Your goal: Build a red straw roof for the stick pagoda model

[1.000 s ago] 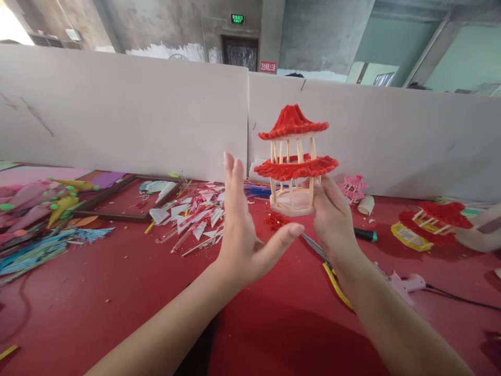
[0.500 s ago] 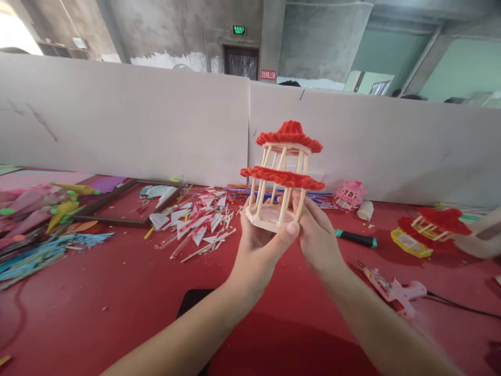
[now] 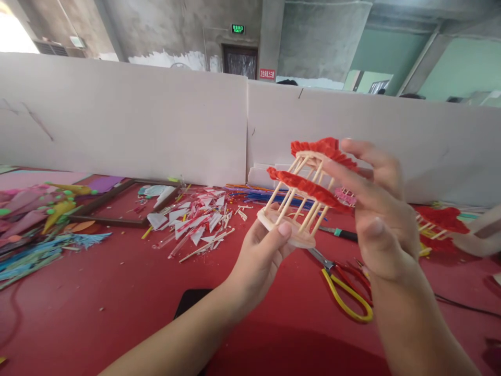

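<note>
A small model pavilion (image 3: 303, 185) has two red fuzzy roof tiers, pale stick columns and a light, many-sided base. It leans to the right above the table. My left hand (image 3: 260, 263) grips the base, thumb on its near rim and the fingers underneath. Close by the upper roof, my right hand (image 3: 385, 214) has its fingers apart and covers part of the right side; whether a fingertip touches the model I cannot tell. Scissors (image 3: 346, 297) with yellow and red handles lie on the table below, partly hidden by my right hand.
On the red table (image 3: 129, 303) are paper and straw scraps (image 3: 203, 219), a brown frame (image 3: 117, 219), blue strips (image 3: 50, 256) and pipe cleaners (image 3: 254, 194). Another red-roofed model (image 3: 442, 222) sits at right. A white partition (image 3: 156, 120) stands behind.
The pavilion has tilted and shifted right, still in my left hand. My right hand has left the base, moved up and right, and opened beside the roof. The scissors have come into view.
</note>
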The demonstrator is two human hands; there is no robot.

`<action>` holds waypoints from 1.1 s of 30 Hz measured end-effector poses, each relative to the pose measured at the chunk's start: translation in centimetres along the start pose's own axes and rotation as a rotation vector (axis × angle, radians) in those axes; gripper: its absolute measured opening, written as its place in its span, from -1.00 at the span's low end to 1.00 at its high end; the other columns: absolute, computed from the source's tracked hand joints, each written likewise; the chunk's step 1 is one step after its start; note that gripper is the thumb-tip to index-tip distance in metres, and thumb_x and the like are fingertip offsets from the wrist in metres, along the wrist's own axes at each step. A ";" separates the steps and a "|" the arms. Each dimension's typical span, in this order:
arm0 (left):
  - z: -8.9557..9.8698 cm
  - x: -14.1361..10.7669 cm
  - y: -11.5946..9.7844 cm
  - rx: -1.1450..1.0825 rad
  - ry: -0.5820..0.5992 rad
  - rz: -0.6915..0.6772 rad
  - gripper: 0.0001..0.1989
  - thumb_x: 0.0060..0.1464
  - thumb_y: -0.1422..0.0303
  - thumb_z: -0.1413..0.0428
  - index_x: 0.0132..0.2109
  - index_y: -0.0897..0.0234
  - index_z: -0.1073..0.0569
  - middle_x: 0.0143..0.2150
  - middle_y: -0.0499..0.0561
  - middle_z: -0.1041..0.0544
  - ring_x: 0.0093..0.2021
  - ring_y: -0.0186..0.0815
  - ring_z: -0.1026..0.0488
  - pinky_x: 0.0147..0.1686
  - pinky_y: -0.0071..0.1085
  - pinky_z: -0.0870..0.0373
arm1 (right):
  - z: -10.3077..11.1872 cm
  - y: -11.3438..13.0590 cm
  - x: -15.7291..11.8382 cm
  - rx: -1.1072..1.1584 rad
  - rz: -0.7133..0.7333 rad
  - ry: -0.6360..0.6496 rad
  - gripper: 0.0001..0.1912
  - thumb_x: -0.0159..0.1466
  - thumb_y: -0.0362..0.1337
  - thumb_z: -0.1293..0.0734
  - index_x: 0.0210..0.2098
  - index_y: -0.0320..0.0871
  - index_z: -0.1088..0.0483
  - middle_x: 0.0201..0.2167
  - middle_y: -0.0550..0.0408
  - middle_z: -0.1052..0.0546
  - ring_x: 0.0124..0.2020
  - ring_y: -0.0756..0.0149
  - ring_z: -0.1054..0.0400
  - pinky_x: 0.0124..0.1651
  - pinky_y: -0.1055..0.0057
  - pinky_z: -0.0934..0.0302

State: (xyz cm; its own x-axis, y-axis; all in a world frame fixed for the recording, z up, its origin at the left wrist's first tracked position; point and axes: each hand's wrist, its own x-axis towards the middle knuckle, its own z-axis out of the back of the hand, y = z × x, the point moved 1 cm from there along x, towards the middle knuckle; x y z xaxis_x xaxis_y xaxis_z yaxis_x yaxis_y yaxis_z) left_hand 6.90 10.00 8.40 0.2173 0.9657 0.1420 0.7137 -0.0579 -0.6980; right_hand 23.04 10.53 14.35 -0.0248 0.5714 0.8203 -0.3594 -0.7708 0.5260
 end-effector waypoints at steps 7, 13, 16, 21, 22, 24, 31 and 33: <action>0.5 0.2 0.5 0.138 0.109 0.027 -0.54 0.00 0.06 -0.38 -0.13 0.29 -0.46 -0.29 0.05 -0.61 -0.23 -0.17 -0.60 0.00 -0.13 -0.52 | 0.5 -0.2 0.1 -0.343 0.342 0.172 -0.46 0.46 0.15 -0.07 0.28 0.19 -0.38 0.45 0.17 -0.12 0.40 -0.20 -0.02 0.41 -0.49 0.22; 0.5 0.2 0.4 0.159 0.118 0.018 -0.52 0.04 0.04 -0.37 -0.10 0.29 -0.45 -0.26 0.08 -0.62 -0.20 -0.17 -0.60 0.01 -0.13 -0.51 | 0.3 -0.1 0.2 -0.383 0.370 0.206 -0.49 0.46 0.12 -0.08 0.20 0.14 -0.46 0.45 0.14 -0.10 0.43 -0.22 0.04 0.41 -0.48 0.20; 0.4 0.1 0.1 0.132 0.068 0.046 -0.46 -0.03 0.04 -0.41 -0.07 0.28 -0.43 -0.25 0.05 -0.59 -0.19 -0.17 -0.59 0.03 -0.13 -0.51 | 0.2 0.0 0.3 -0.402 0.407 0.211 -0.53 0.46 0.09 -0.11 0.19 0.16 -0.45 0.44 0.12 -0.11 0.43 -0.20 0.00 0.41 -0.44 0.15; 0.2 -0.1 0.0 0.073 0.021 0.083 -0.44 -0.08 0.07 -0.44 -0.07 0.26 -0.43 -0.27 0.02 -0.56 -0.23 -0.19 -0.58 0.00 -0.15 -0.53 | 0.0 -0.1 0.3 -0.427 0.445 0.206 -0.56 0.45 0.05 -0.15 0.15 0.11 -0.49 0.45 0.11 -0.10 0.41 -0.21 0.01 0.41 -0.41 0.13; 0.1 -0.1 0.0 0.074 0.025 0.085 -0.47 -0.07 0.06 -0.43 -0.11 0.27 -0.44 -0.28 0.01 -0.55 -0.23 -0.21 -0.58 -0.02 -0.17 -0.54 | 0.0 -0.2 0.3 -0.433 0.437 0.200 -0.55 0.45 0.06 -0.15 0.16 0.10 -0.49 0.46 0.12 -0.09 0.41 -0.21 0.02 0.41 -0.40 0.13; 0.2 0.0 0.1 0.080 0.041 0.091 -0.49 -0.04 0.00 -0.39 -0.16 0.29 -0.47 -0.28 0.03 -0.55 -0.21 -0.21 -0.57 -0.03 -0.22 -0.55 | 0.2 -0.4 0.6 -0.436 0.420 0.175 -0.49 0.44 0.12 -0.13 0.21 0.11 -0.44 0.48 0.14 -0.06 0.43 -0.20 0.05 0.43 -0.40 0.16; 0.7 0.4 0.1 0.106 0.116 0.110 -0.45 0.04 -0.15 -0.27 -0.30 0.33 -0.54 -0.27 0.11 -0.62 -0.19 -0.18 -0.61 -0.04 -0.27 -0.58 | 0.9 -1.6 1.1 -0.366 0.456 0.193 -0.53 0.46 0.13 -0.10 0.28 0.32 -0.34 0.54 0.46 0.13 0.54 -0.15 0.26 0.51 -0.35 0.42; 0.7 0.4 0.0 0.098 0.111 0.116 -0.46 0.04 -0.15 -0.27 -0.29 0.32 -0.55 -0.27 0.10 -0.63 -0.20 -0.19 -0.61 -0.05 -0.29 -0.59 | 0.8 -1.7 1.0 -0.381 0.452 0.201 -0.53 0.47 0.14 -0.09 0.28 0.32 -0.35 0.55 0.48 0.18 0.55 -0.18 0.34 0.50 -0.37 0.46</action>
State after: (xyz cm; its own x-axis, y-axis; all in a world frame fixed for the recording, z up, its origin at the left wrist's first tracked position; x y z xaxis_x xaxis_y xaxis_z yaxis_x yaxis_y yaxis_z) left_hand 6.56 10.54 7.97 0.3706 0.9198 0.1292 0.6126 -0.1376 -0.7783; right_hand 24.40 12.16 14.51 -0.4137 0.2821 0.8656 -0.5786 -0.8155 -0.0108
